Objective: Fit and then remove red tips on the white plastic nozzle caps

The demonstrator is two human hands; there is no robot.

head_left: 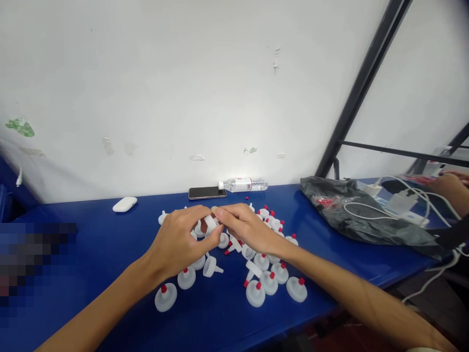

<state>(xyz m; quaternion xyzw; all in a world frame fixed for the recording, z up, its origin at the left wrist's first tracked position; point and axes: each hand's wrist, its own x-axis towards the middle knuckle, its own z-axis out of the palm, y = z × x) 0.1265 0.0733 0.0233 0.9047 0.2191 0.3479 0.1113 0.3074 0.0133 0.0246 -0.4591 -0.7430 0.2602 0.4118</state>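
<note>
My left hand (183, 234) holds a white plastic nozzle cap (210, 223) between thumb and fingers, above the blue table. Meeting it from the right, my right hand (246, 226) has its thumb and fingertips pinched at the cap's narrow spout; whatever lies between them is hidden. Several more white nozzle caps lie around and below both hands. Many, such as the one at the lower left (166, 297) and the one at the lower right (296, 289), stand spout up with a small red tip cap. One nozzle cap (210, 267) lies on its side with a bare spout.
Along the wall lie a phone (207, 193) and a water bottle (244, 184). A white earbud case (125, 204) is at left. To the right are a black plastic bag (340, 215), white cables and a power strip (406, 210). Another person's hand (452, 188) shows at the far right.
</note>
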